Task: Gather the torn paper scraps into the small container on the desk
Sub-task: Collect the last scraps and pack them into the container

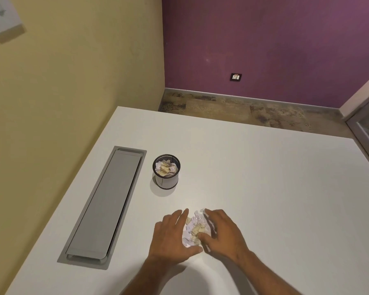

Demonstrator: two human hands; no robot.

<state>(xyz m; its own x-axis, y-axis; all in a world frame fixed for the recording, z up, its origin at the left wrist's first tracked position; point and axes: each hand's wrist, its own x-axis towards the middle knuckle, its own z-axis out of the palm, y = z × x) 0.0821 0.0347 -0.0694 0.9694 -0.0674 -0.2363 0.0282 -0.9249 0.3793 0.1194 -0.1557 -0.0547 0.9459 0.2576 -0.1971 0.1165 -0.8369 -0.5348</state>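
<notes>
A small heap of white and cream paper scraps (195, 227) lies on the white desk (264, 177) near its front. My left hand (170, 233) lies flat against the heap's left side, fingers spread. My right hand (222, 231) cups the heap from the right, fingers curled over the scraps and touching them. The heap rests on the desk between both palms. Farther back and to the left stands the small black mesh container (166, 172), upright, with several scraps inside it.
A long grey cable hatch (104, 205) is set into the desk left of the container. A yellow wall runs along the desk's left edge. Beyond the far edge are carpet floor and a purple wall with a socket (235, 77).
</notes>
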